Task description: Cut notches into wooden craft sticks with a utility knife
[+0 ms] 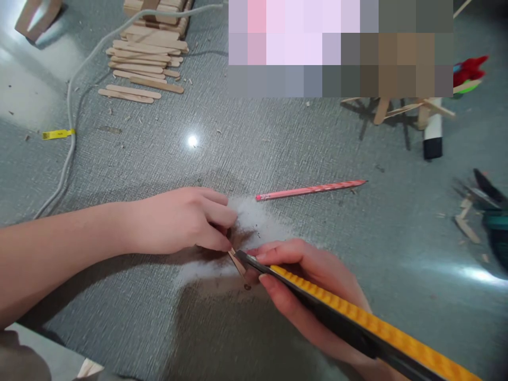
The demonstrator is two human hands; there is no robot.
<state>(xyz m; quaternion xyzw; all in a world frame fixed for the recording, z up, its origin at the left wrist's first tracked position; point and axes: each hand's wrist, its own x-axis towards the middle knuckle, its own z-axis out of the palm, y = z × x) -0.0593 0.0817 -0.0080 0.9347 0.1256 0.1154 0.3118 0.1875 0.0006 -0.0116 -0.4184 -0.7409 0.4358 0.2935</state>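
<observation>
Nearest the head camera, a yellow-and-black utility knife (357, 313) is slanting on the near side of the pink pencil (311, 190), and the right hand (327, 267) is gripping its handle. Just nearer than the pencil's eraser end, a wooden stick (238, 264) is lying under the blade while the left hand (186, 219) is pinching its end with curled fingers. Whether the blade is cutting through, one cannot tell. Beyond the pencil and leftward, loose sticks (143, 61) are lying whole, apparently uncut. Right of the pencil's tip, short stick pieces (468, 225) are lying on the bench (297, 143); beyond the tip, a stick structure (382, 111) is standing, partly masked, its completeness unclear.
</observation>
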